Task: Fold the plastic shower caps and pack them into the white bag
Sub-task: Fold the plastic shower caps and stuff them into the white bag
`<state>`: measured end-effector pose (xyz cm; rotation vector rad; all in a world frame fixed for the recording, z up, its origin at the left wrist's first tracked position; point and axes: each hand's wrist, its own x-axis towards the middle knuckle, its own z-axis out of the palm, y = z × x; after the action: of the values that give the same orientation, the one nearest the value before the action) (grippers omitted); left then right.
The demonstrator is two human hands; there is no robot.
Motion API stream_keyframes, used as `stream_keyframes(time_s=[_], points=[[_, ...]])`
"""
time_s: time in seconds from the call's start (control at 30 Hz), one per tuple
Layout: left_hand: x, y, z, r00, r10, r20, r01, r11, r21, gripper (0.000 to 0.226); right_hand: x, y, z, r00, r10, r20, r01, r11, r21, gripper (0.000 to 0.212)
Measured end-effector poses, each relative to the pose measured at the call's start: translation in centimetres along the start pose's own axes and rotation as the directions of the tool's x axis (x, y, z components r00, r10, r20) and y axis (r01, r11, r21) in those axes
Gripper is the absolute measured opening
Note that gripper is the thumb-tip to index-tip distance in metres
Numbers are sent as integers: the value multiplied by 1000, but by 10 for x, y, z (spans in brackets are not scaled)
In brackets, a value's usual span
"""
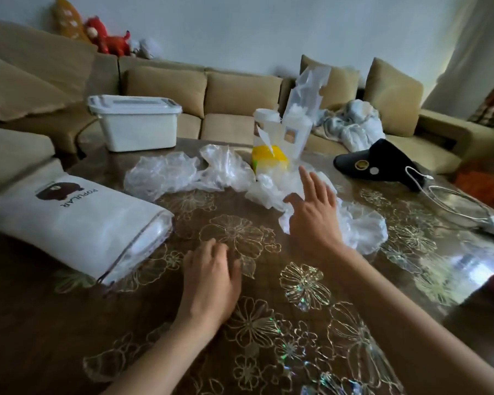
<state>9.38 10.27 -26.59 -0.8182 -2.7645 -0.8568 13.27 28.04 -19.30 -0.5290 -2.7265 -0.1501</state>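
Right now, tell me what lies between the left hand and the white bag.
Only bare flowered tablecloth lies between the left hand and the white bag, seen in the head view.

White bag, lying at the left of the desk: one word, "POPULAR", in dark capitals on its upper face. The word runs along the bag's length and reads upside down from the near edge of the desk. It stands just beside a printed dark brown bear head, which carries no lettering of its own.

Black cap, at the far right of the desk: a round yellow badge on its front. Any writing on the badge is too small to read.
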Motion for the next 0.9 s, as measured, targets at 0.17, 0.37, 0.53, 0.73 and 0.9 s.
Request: stream_keyframes(time_s=[0.17,0.37,0.53,0.73,0.9], points=[[6,-2,2,999,40,-24,-39,998,54,42,46,-1,-14,981,55,188,-31,991,-128,29],[10,-4,4,983,89,-159,-94,995,-22,49,20,-33,-55,890,323,-323,5,701,713,19],[-2,-7,-2,977,123,-175,-135,989,-59,54,-12,-28,-33,889,457,-22,-235,497,835,22],[-4,-8,-9,971,116,-209,-124,992,-26,13,-35,0,-24,780,560,281,-389,81,918,41],[-8,-4,-13,970,147,-194,-181,968,-172,65,-38,25,-32,743,530,409,-374,-178,910,47]])
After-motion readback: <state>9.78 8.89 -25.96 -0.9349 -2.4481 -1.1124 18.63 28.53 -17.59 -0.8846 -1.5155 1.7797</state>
